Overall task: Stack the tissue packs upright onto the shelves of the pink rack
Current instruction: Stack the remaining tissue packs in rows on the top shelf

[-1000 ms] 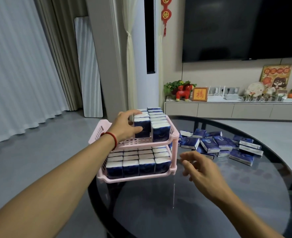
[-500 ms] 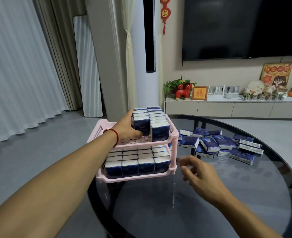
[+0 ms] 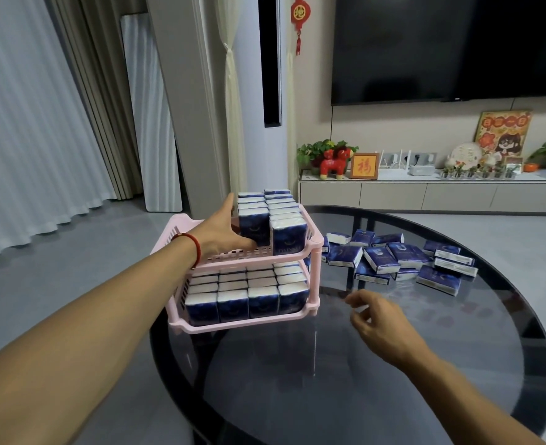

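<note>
1. The pink rack [image 3: 181, 236] stands at the left edge of the round glass table [image 3: 426, 364]; it has two slotted shelves, one above the other.
2. The tissue packs are dark blue with white tops. The lower shelf is filled with upright packs [image 3: 247, 292] in rows.
3. On the top shelf, two rows of packs [image 3: 270, 220] stand upright on the right side.
4. The left hand [image 3: 222, 231] rests against the left row, thumb up and fingers under its front pack.
5. The right hand [image 3: 379, 322] hovers over the glass, fingers loosely curled, holding nothing.
6. Loose packs [image 3: 393, 260] lie flat in a heap on the table to the right of the rack.
</note>
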A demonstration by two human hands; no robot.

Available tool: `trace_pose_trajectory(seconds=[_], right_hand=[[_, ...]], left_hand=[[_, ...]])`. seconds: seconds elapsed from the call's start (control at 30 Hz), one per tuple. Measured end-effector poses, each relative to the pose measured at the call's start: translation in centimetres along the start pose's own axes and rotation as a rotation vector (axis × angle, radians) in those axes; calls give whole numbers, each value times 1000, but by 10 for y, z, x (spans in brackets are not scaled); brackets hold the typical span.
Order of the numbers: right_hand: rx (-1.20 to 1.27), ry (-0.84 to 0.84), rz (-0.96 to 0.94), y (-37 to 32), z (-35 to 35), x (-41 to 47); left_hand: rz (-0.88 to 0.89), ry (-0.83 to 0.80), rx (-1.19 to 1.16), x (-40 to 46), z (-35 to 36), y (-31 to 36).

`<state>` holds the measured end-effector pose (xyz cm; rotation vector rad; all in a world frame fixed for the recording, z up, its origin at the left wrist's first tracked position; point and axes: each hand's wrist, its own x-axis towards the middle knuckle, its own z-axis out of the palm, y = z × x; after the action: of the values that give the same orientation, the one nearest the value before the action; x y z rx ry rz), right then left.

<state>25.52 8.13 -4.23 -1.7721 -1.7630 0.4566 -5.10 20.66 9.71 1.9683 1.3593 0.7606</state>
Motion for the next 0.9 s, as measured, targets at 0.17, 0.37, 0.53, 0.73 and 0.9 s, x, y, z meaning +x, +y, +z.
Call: trace_pose_trajectory(seconds=[0.17, 0.37, 0.53, 0.73, 0.9], right_hand=[[-95, 229, 125, 16, -6, 13], [-410, 277, 183, 32, -14, 45], [-521, 281, 163, 45, -8, 77], [-684, 470, 53, 47, -5, 70], [-585, 603, -75, 30, -9, 29]], left_hand=[[-106, 261, -6, -37, 2, 6], [433, 743, 232, -125, 61, 28], [524, 309, 115, -136, 128, 34], [224, -20, -64, -117, 182, 26], [-171, -51, -440, -85, 225, 21]])
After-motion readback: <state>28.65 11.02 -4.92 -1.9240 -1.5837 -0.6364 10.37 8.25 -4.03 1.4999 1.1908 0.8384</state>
